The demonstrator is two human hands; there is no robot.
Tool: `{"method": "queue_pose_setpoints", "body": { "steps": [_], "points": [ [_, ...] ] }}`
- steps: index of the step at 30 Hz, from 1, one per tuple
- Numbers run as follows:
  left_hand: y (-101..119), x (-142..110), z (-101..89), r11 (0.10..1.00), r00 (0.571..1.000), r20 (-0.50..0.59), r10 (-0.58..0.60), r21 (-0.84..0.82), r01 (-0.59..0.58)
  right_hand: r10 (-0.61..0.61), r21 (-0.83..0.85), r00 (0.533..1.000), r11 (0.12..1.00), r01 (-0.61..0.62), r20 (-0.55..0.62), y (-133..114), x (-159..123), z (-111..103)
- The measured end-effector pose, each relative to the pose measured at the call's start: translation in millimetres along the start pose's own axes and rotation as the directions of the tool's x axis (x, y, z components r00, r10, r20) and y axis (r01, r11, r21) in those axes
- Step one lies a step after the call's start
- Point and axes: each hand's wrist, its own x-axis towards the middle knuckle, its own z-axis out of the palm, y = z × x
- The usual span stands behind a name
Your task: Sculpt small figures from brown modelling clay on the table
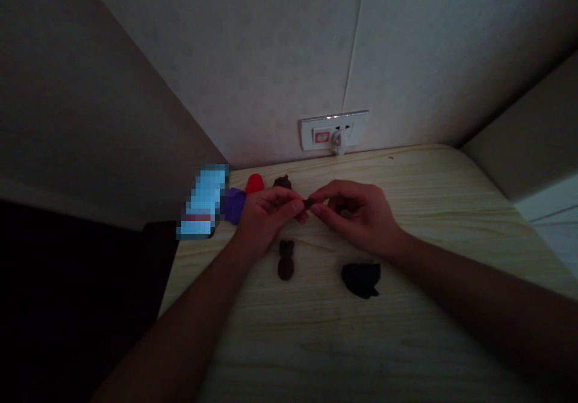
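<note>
Between the fingertips of both hands is a small piece of dark brown modelling clay (307, 203). My left hand (268, 213) pinches it from the left, and my right hand (356, 213) pinches it from the right. Below them on the table lies a small brown clay figure (286, 261) with a round body, a head and two ear-like bumps. A larger brown clay lump (282, 182) sits just behind my left hand, partly hidden by it. To the right, under my right wrist, is a black lump (362, 279) with an uneven edge.
Purple clay (233, 205) and a red lump (254, 183) lie left of my left hand. A phone with a lit, blurred screen (202, 201) rests at the table's left edge. A wall socket (334, 132) with a white plug is behind the light wooden table (316, 343).
</note>
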Motion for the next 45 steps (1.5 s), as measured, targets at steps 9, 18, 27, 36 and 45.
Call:
{"method": "queue_pose_setpoints", "body": {
  "steps": [9, 18, 27, 36, 45],
  "points": [
    [13, -2, 3.1, 0.976, 0.998, -0.022, -0.059, -0.211, 0.053, 0.123, 0.12, 0.992, 0.986, -0.119, -0.029, -2, 1, 0],
    [44, -1, -3.4, 0.978, 0.962, -0.205, 0.182, 0.143, -0.155, 0.144, 0.125, 0.99, 0.982, -0.143, -0.004, 5, 3, 1],
    [89, -47, -9.6, 0.73, 0.968, -0.25, 0.034, 0.668, 0.147, 0.116, 0.105, 0.993, 0.988, -0.114, -0.009, 11, 3, 2],
    [60, -111, 8.2, 0.453, 0.935, -0.291, -0.205, 0.818, 0.354, 0.104, 0.077, 0.995, 0.992, -0.103, -0.012, 12, 5, 2],
    [46, -103, 20.3, 0.351, 0.94, -0.313, -0.139, 0.872, 0.342, 0.104, 0.089, 0.994, 0.991, -0.103, -0.015, 15, 6, 3]
  ]
}}
